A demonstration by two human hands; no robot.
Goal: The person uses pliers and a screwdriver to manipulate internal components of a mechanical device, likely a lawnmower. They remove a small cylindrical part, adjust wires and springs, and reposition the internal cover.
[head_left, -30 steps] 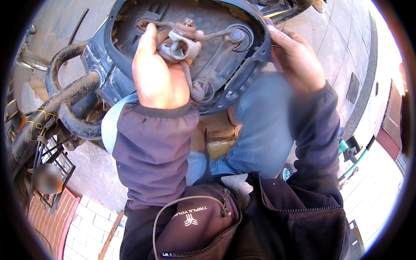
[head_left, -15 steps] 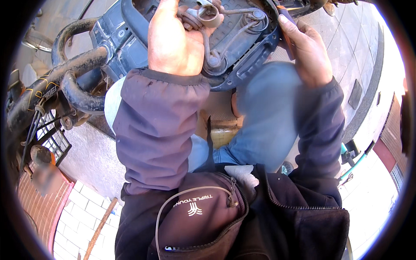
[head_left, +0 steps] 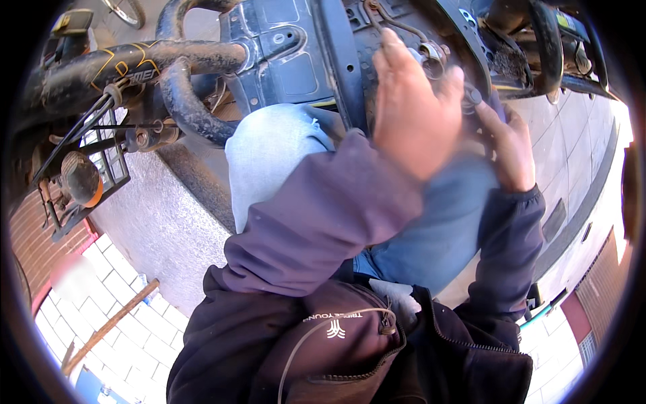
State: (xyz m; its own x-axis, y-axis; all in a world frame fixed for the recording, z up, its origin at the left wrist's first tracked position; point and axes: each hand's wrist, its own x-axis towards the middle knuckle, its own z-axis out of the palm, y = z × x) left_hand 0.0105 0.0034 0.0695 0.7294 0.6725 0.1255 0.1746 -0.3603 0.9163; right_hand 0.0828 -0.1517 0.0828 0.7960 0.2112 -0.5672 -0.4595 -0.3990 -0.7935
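My left hand (head_left: 414,118), slightly blurred, is raised over the dark plastic panel (head_left: 343,67), fingers extended and thumb apart, with nothing visible in it. Just beyond its fingertips is a rusty metal clamp (head_left: 433,59) with a bent rod (head_left: 404,25). My right hand (head_left: 511,151) is to its right at the panel's near side, thumb beside a round metal fitting (head_left: 474,95), fingers curled on something dark that I cannot make out. My left hand and sleeve hide part of the panel.
Black vehicle tubing (head_left: 101,67) runs along the upper left, with cables, a rack and a round lamp (head_left: 82,176). My knees are beneath my arms. A wooden stick (head_left: 111,323) lies on white tiles at lower left. More black metalwork (head_left: 545,47) is at upper right.
My left hand has let go of the clamp and moved right, fingers extended. The view has swung, showing more tubing at left; the clamp sits farther right. My right hand appears lower.
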